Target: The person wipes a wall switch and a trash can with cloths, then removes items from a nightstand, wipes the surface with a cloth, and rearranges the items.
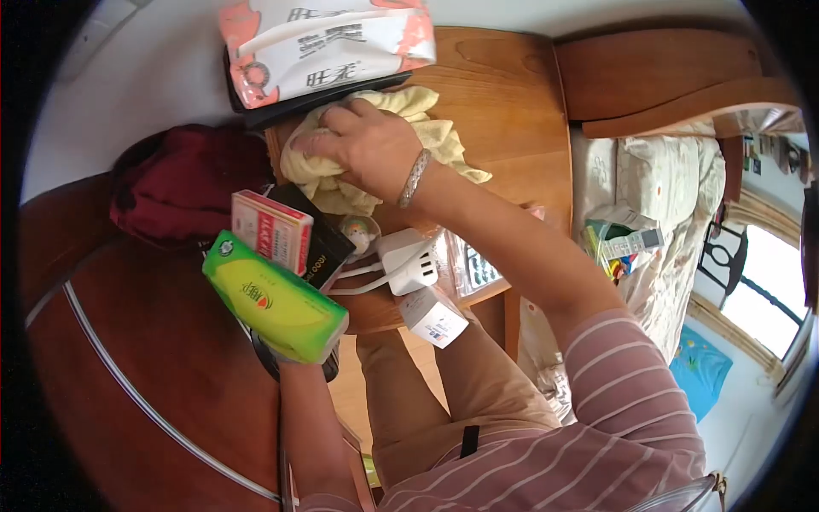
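My right hand [371, 145], with a bracelet at the wrist, presses curled fingers into a crumpled yellow cloth [435, 141] on the wooden tabletop [512, 111]. From the bottom my left forearm [314, 410] reaches up to a green tissue pack [277, 299]; the hand itself is hidden under or behind it. Against that pack lean a red and white box [271, 229] and a black box [328, 256]. Nearby are a small round container [358, 232], a white power strip [408, 260] with cables and a small white box [433, 317] at the table edge.
A white and pink tissue pack [333, 51] lies on a black object at the back. Dark red fabric [192, 183] sits at the left. Beside the strip is a clear plastic package [478, 264]. On the right, a bed [674, 171] holds a remote control [631, 245].
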{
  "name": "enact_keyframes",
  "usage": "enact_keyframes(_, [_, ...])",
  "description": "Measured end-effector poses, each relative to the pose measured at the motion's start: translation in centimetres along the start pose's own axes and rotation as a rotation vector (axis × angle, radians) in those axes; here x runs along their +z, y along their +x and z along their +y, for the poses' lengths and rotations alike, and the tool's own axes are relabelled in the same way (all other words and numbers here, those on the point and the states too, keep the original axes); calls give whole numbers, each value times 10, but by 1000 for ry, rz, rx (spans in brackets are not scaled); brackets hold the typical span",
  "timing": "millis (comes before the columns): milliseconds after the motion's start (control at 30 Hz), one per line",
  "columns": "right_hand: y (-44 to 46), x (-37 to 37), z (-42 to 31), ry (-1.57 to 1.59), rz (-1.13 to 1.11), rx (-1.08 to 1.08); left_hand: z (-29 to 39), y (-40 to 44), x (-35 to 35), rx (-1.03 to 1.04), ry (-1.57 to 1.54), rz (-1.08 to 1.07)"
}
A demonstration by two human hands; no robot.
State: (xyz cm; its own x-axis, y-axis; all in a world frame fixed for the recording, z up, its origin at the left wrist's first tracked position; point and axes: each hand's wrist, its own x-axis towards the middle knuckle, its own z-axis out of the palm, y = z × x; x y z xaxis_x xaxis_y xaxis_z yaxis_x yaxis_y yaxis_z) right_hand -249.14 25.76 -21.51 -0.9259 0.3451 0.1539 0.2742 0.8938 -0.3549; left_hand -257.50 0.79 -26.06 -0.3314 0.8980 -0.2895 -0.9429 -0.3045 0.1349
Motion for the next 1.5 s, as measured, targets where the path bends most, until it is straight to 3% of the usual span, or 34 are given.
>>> enact_keyframes(133, [-22,-5,19,-57,1,-63,1,3,1,-14,22,-28])
enact_keyframes(400, [-66,-64,76,-38,-188,132,-2,12,7,-41,32,-128])
enact_keyframes(633, [-108,-91,116,-105,-192,378,10,20,26,-116,12,-159])
enact_keyframes(733, [-115,-95,120,-264,-165,321,16,21,31,-69,140,-151])
enact_keyframes(833, [-99,-113,79,-439,-56,255,22,27,37,-78,293,-189])
enact_keyframes(933, [-79,-121,41,-58,62,389,16,41,47,-108,417,-214])
enact_keyframes(1033, [-70,-120,31,158,-29,562,-13,60,67,-180,449,-131])
enact_keyframes(1067, [-69,-118,29,412,58,604,-32,56,104,-168,378,-7])
enact_keyframes(1167, [-71,-104,26,1064,291,607,-53,73,116,-300,468,-29])
enact_keyframes(1267, [-78,-120,37,1318,173,738,-75,89,126,-339,435,-23])
enact_keyframes(1500, [-95,-125,81,1472,512,834,-122,129,146,-401,340,-40])
